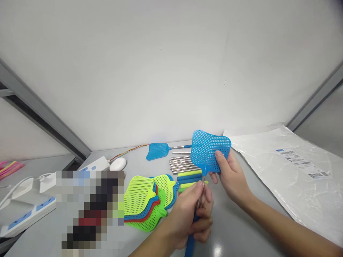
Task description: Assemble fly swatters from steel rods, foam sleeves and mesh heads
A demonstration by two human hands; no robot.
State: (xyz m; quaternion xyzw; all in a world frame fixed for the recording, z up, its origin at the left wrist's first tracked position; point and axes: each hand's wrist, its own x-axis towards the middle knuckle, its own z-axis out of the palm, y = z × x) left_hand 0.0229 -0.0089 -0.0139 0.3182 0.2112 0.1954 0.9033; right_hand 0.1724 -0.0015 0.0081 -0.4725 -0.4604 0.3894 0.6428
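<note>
One blue grip sleeve, nearest item: pointed toward the wearer at the bottom edge, its upper part covered by the left hand. One steel rod, slim: set in line with the sleeve, clamped between the left thumb and curled fingers, its upper end shown at the neck of the head above; whether it is fully seated there cannot be told. One right hand: closed on the mesh by its right side, thumb laid on the facing surface, fingers mostly hidden behind. One blue fly-swatter head: held raised over the table, beyond the left hand and slightly to its right, with the right hand the nearer, in direct contact. Long axis of the whole: run away from the wearer, leaned a little to the right, so that sleeve, rod and neck are ranged on nearly one line. One stack of mesh heads, yellow, blue, red and green: laid left of the left hand, a smaller yellow-and-blue pile placed just beside it. Loose grip sleeves, yellow, blue and green: set behind the left hand. Steel rods: grouped beyond these. One assembled blue fly swatter: laid farthest back, near the wall.
</note>
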